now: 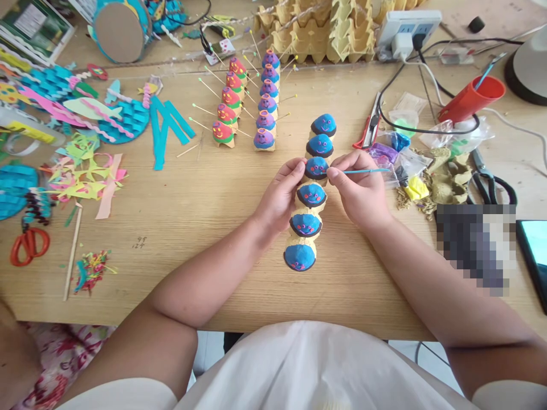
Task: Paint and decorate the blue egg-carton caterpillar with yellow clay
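A strip of egg carton cups [305, 225] topped with blue clay runs front to back on the table, its nearer cups bearing small faces in pink and dark clay. My left hand [284, 191] grips the strip's left side by the third cup from the far end. My right hand [361, 185] pinches a thin blue tool [367, 171], whose tip touches the face on that same cup. Further back stand a strip with red and green faces [231, 99] and one with purple faces [268, 105], both with pins stuck out at the sides.
Paper scraps [88, 173] and orange-handled scissors [29, 246] lie left. At right are a red cutter [371, 122], clay bags [401, 154], black-handled scissors [491, 185], a red cup [470, 99] and a phone [534, 256]. A power strip [410, 31] and egg cartons [316, 28] stand behind.
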Motion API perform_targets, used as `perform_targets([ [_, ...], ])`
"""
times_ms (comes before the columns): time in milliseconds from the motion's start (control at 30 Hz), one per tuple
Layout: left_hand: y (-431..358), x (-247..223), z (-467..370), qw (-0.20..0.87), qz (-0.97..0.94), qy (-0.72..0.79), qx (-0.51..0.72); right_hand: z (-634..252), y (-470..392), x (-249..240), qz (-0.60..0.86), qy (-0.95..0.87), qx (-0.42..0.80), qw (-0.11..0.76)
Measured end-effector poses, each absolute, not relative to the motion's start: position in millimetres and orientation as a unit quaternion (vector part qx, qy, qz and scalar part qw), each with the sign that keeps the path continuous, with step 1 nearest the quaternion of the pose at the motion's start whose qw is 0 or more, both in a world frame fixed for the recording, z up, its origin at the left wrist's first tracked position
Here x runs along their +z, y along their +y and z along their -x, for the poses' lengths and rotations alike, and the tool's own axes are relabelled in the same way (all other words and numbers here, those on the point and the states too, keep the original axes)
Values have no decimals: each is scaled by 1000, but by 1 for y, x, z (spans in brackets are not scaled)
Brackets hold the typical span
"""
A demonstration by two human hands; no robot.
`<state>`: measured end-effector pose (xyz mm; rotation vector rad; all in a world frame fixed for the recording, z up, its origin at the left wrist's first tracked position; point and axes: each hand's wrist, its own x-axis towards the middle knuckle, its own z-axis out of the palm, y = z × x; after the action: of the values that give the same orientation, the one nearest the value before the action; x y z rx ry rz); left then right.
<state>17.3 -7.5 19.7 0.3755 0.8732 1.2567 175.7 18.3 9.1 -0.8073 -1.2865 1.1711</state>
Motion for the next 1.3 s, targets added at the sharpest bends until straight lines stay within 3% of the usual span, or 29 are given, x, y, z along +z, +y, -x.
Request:
perform_targets([
  [1300, -7, 16, -16, 705, -160, 407, 558, -174, 17, 13, 349, -556, 498, 568],
])
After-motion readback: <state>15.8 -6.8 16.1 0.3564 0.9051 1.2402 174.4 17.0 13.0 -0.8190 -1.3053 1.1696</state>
